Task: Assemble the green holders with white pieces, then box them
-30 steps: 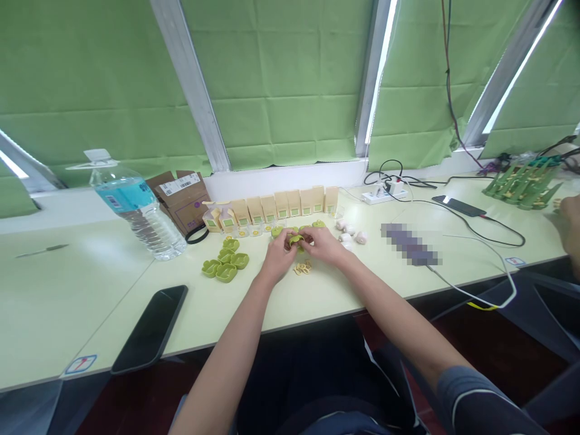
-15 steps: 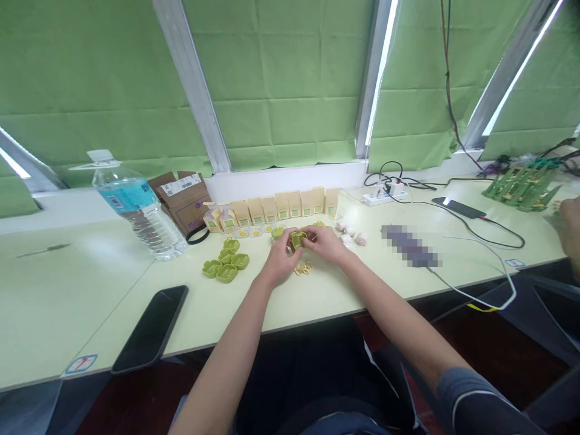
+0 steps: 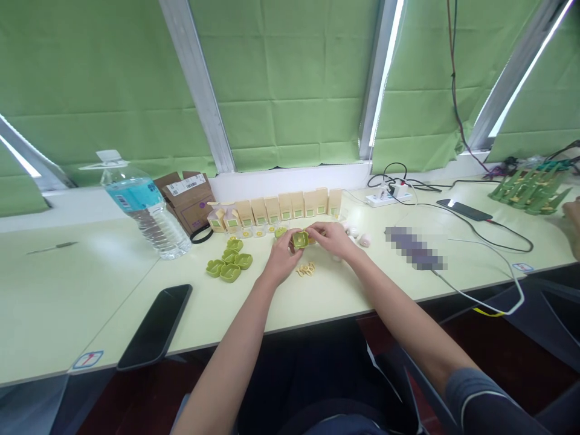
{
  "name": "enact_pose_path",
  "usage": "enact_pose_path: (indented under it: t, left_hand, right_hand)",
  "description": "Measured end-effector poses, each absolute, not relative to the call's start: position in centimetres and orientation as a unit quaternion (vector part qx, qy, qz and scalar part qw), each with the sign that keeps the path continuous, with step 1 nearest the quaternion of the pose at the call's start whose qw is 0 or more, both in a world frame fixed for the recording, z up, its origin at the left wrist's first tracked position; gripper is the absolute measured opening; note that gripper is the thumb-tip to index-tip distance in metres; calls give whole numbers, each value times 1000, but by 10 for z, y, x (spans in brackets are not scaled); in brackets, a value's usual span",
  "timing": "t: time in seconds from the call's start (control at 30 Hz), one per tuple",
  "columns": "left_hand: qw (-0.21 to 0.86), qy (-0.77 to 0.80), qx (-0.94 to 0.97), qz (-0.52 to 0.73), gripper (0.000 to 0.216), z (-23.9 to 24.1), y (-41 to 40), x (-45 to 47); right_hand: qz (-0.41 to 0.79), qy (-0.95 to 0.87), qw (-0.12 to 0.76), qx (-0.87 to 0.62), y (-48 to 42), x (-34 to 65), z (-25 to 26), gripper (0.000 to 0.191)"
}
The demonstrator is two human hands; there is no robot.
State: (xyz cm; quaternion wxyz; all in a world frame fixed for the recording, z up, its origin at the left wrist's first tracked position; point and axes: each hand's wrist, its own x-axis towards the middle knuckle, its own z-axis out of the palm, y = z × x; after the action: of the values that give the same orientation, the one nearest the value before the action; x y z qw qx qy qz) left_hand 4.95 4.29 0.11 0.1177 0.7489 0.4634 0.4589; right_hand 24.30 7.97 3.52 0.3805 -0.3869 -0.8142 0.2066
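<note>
My left hand (image 3: 281, 258) and my right hand (image 3: 333, 239) meet over the pale green table (image 3: 67, 302), fingers pinched on one small green plastic case (image 3: 299, 239) held between them, its hollow side facing me. Just below it lie a few small yellow rings (image 3: 306, 269). A cluster of similar green cases (image 3: 229, 263) sits to the left of my left hand. Behind my hands stands a row of small beige boxes (image 3: 281, 208) with green labels.
A large water bottle (image 3: 145, 208) and a brown carton (image 3: 186, 193) stand at the left. A black phone (image 3: 156, 326) lies near the front edge. White pieces (image 3: 362, 240), a power strip (image 3: 390, 194), cables, another phone (image 3: 464, 209) and a green rack (image 3: 530, 187) are right. Another person's hand (image 3: 571, 219) shows at the far right.
My hands have lifted the green case slightly and turned it so that its hollow side faces me. The view has shifted a little to the left.
</note>
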Motion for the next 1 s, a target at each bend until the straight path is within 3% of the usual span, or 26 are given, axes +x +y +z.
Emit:
enact_pose_path:
  t: [0.43,0.63,0.77,1.0]
  left_hand:
    - [114,475,757,433,45,-1,42,48]
    - [125,485,755,423,48,1,40,48]
    - [117,489,757,417,48,1,40,48]
    - [121,487,756,420,47,1,40,49]
  right_hand:
    - [80,-788,262,-551,130,305,44,21]
    - [41,-727,175,-662,151,320,25,48]
    - [76,-710,116,-691,158,312,17,49]
    - [77,-715,128,-683,165,306,15,40]
